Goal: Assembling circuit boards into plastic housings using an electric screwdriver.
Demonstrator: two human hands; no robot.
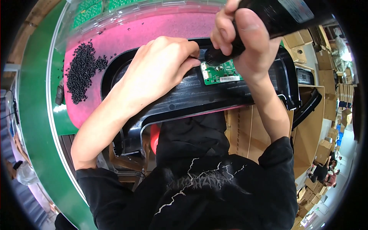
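My right hand (251,44) is wrapped round a thick black electric screwdriver (274,19), tilted so its narrow end points down and left. That end hangs over a green circuit board (218,74) with white connectors on its left edge. The board lies inside a long, curved black plastic housing (176,96). Beside the board's upper left corner is my left hand (163,61), with thumb and forefinger pinched together. Whatever may be between those fingertips is hidden. The driver's tip and its contact with the board cannot be made out.
Loose small black screws (80,73) are heaped on the pink mat (153,27) at left. At the back stands a clear plastic tray (130,13) holding green boards. A cardboard box (245,126) is at right, near a black curved part (306,109). People (324,172) are far right.
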